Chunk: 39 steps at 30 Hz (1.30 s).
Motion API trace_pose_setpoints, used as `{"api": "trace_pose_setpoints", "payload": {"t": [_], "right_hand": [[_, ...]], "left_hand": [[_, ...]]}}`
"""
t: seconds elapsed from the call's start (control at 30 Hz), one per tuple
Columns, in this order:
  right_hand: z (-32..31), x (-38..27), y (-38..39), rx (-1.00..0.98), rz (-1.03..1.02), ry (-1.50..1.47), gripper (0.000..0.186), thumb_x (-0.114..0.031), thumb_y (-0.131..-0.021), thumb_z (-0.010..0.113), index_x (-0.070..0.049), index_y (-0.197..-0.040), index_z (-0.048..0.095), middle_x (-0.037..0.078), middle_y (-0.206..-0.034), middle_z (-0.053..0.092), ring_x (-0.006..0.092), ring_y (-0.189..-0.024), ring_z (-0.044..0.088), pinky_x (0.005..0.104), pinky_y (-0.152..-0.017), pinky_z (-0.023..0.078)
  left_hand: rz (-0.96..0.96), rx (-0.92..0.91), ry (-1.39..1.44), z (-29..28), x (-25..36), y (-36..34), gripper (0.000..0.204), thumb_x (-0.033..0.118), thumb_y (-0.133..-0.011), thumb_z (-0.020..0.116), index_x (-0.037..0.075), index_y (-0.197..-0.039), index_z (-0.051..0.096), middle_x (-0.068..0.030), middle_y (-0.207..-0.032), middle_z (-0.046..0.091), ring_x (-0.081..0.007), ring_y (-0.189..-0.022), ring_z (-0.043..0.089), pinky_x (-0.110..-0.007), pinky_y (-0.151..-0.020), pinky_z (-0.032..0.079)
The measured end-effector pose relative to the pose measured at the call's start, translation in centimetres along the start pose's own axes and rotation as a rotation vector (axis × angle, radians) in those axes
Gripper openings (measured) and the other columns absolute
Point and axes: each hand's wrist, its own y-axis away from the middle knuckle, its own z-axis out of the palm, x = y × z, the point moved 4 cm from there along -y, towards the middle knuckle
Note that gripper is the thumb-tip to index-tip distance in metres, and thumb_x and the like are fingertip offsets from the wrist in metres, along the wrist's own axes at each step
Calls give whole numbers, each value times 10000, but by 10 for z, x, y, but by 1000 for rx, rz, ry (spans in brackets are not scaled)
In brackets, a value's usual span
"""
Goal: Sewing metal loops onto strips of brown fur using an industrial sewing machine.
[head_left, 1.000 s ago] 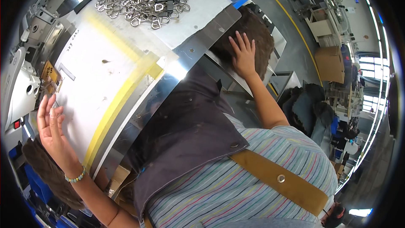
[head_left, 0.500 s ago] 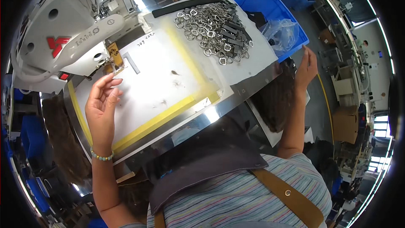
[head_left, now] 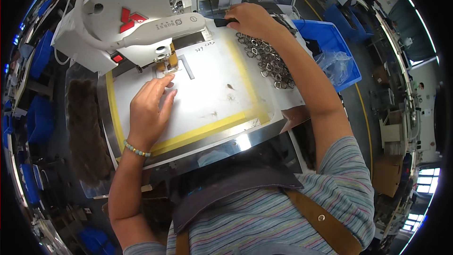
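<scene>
My left hand (head_left: 152, 106) hovers at the white work sheet (head_left: 207, 89), just in front of the sewing machine's presser foot (head_left: 166, 65). Its thumb stands apart from the bent fingers, and nothing shows between them. My right hand (head_left: 252, 19) reaches to the back of the table, fingertips and thumb closed around a black strip (head_left: 221, 22). The hand hides much of that strip. Under my right forearm lies a pile of metal rings (head_left: 266, 59), partly covered by the arm. A grey L-shaped guide (head_left: 188, 67) sits on the sheet beside the presser foot.
The white sewing machine head (head_left: 122, 14) rises at the back left. Yellow tape (head_left: 207, 130) borders the sheet. A blue bin (head_left: 349, 56) with a clear plastic bag (head_left: 334, 67) stands right of the table. Brown fur (head_left: 85, 132) lies at the left edge.
My right hand has swung from the table's right side to the black strip at the back. My left hand stays near the presser foot. The whole view has shifted.
</scene>
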Motion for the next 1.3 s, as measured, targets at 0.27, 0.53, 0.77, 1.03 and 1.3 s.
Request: {"api": "trace_pose_setpoints", "payload": {"t": [0.27, 0.53, 0.77, 1.03, 1.3], "right_hand": [[15, 20, -9, -40, -32, -53, 326, -236, -899, 792, -22, -1145, 788, 171, -1181, 761, 394, -1071, 702, 465, -942, 546], [9, 26, -11, -20, -49, -255, 321, -217, -864, 847, 12, -1083, 798, 187, -1071, 784, 380, -959, 733, 428, -855, 573], [7, 29, -12, 11, -74, -294, 334, -260, -870, 844, -1, -1075, 796, 185, -1016, 784, 376, -935, 740, 436, -845, 566], [7, 30, -11, -3, -80, -322, 317, -235, -862, 854, 9, -1057, 802, 179, -1031, 790, 363, -946, 747, 421, -845, 575], [6, 30, -11, -24, -62, -301, 311, -233, -868, 851, 6, -1062, 803, 171, -1035, 791, 356, -942, 748, 412, -847, 578]], "left_hand": [[15, -25, -26, 0, 2, 1, 332, 60, -923, 756, 18, -1248, 705, -144, -1026, 725, -320, -937, 701, -416, -835, 566], [54, -8, -48, 0, 5, 1, 333, 67, -920, 760, 7, -1242, 704, -148, -1039, 721, -324, -938, 694, -420, -833, 563], [55, -25, -53, -1, 4, 1, 329, 71, -923, 757, 1, -1240, 707, -152, -1044, 723, -327, -939, 692, -421, -837, 565], [57, -8, -50, -2, 5, 1, 318, 73, -923, 759, -7, -1226, 709, -157, -1041, 726, -331, -945, 696, -425, -836, 567], [62, -34, -64, -2, 5, 1, 316, 77, -926, 757, -6, -1228, 708, -161, -1040, 727, -331, -955, 701, -427, -842, 572]]}}
